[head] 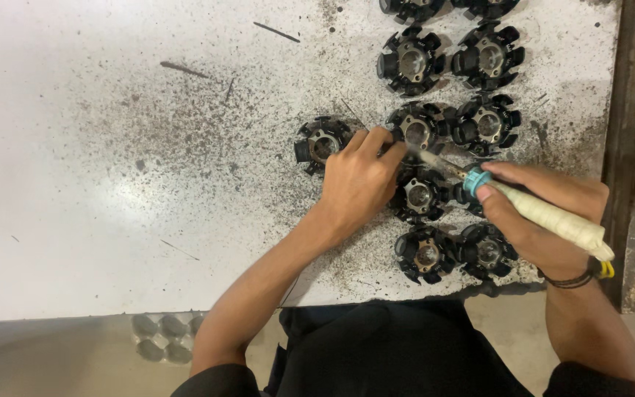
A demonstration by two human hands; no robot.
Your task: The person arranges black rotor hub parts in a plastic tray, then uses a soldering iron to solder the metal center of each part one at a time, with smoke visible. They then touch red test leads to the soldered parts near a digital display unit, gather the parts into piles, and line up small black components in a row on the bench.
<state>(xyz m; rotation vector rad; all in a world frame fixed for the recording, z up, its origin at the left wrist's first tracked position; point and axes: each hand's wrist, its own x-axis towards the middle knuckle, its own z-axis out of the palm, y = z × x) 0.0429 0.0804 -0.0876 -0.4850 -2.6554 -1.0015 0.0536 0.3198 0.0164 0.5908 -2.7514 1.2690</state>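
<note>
Black star-shaped stator core (418,132) on speckled white table (112,184), among two rows of same. Left hand (358,184) fingertips pinch it; right hand (534,217) grips soldering iron (531,206), tip touching core.

Premises: a workshop. Evidence: a white worktable (112,184), its surface scratched and speckled with dark grime; black star-shaped stator cores (446,110) laid out in rows; a soldering iron (545,213) with a wrapped handle in use; bare concrete floor (53,353) beneath the table.
</note>
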